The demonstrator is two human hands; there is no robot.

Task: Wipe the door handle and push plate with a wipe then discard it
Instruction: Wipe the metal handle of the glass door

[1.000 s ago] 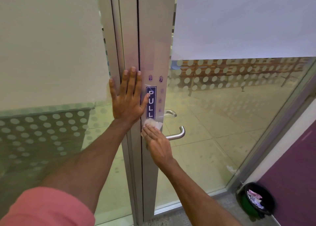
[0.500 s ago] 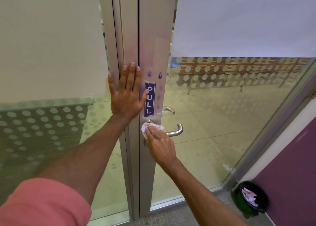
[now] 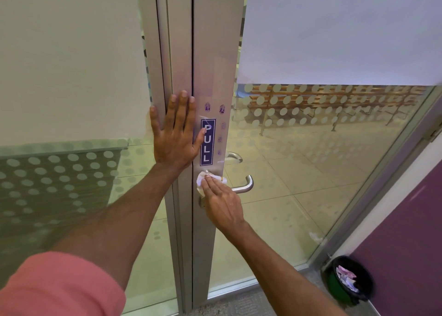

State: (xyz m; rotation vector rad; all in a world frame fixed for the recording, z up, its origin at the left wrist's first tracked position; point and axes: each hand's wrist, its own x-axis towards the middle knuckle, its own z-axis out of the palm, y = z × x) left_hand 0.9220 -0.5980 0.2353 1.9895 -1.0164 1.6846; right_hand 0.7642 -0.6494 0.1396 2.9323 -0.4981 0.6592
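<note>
Pressing wipe [image 3: 200,182] at door handle [image 3: 244,186], lever horizontal, pointing right.

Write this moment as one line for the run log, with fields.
step: wiping handle base | right hand: presses wipe at door handle | left hand: flat on door frame | bin: floor, lower right

The right hand [image 3: 221,202] is covering most of the white wipe [image 3: 200,181], so only a crumpled bit is poking out past the fingertips. It's also hiding where the door handle [image 3: 244,186] joins the metal stile. Low to the right of that hand, the scraps in the bin [image 3: 348,280] are looking too blurry to identify.
</note>
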